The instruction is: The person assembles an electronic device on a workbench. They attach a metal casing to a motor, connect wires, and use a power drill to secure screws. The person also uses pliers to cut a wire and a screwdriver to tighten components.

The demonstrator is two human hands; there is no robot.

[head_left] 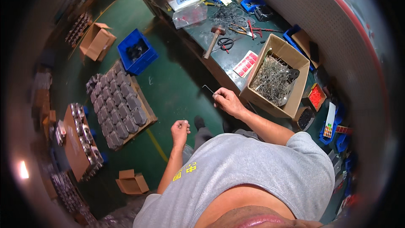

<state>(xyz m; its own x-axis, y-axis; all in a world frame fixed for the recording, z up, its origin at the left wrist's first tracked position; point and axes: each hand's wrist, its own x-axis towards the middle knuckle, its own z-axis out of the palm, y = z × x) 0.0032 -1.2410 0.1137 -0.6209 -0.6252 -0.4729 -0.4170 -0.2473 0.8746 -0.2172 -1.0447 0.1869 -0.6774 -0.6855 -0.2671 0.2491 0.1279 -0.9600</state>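
Cardboard box (291,65) brims with metal wire hooks (272,78) beside right hand (228,101)

A workshop: beyond the right hand (228,101), a workbench (219,55) with hammer (213,40); left of the left hand (180,128), a pallet of metal parts (120,105).

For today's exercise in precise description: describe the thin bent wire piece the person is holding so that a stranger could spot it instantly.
Start at the open cardboard box heaped with metal wire pieces on the green workbench. Just left of the box, the right hand pinches one thin wire hook. Unlike the tangled pile, it stands alone against the dark green floor, bent at its top.
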